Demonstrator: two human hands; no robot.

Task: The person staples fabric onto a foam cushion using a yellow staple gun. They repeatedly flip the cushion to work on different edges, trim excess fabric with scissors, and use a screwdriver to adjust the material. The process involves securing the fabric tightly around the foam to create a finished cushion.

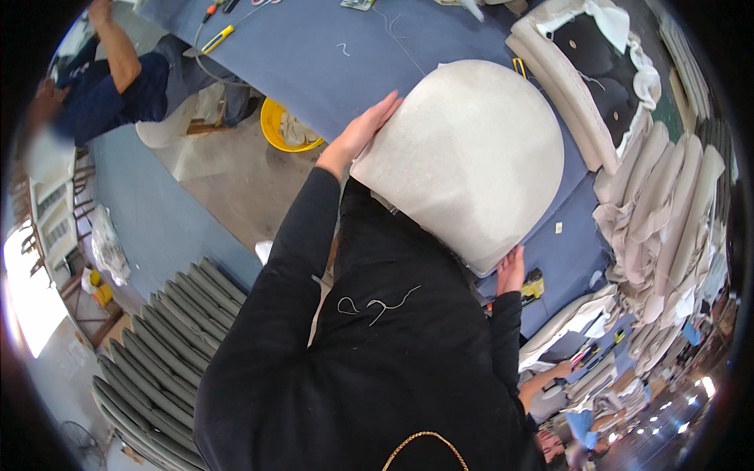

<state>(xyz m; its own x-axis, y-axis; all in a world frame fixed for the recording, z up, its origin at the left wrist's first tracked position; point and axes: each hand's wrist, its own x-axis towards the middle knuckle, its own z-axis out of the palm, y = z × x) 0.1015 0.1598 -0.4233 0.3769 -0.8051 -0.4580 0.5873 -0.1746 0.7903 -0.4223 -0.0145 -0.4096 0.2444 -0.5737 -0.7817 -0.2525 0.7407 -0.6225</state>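
The left hand (364, 131) and right hand (510, 272) clamp the pale cushion (471, 161) by its edges. It partly covers the blue bench (302, 59).

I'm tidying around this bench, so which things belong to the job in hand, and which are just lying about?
In hand:
pale cushion, with the left hand and right hand at its edges

Apparently lying about:
yellow cutter on the blue table
white thread scrap, also there
yellow bucket

Seat cushion (471, 157) is showing matt, smooth-looking cloth. Worktop (314, 78) is appearing matt. Bucket (272, 125) is looking like plastic.
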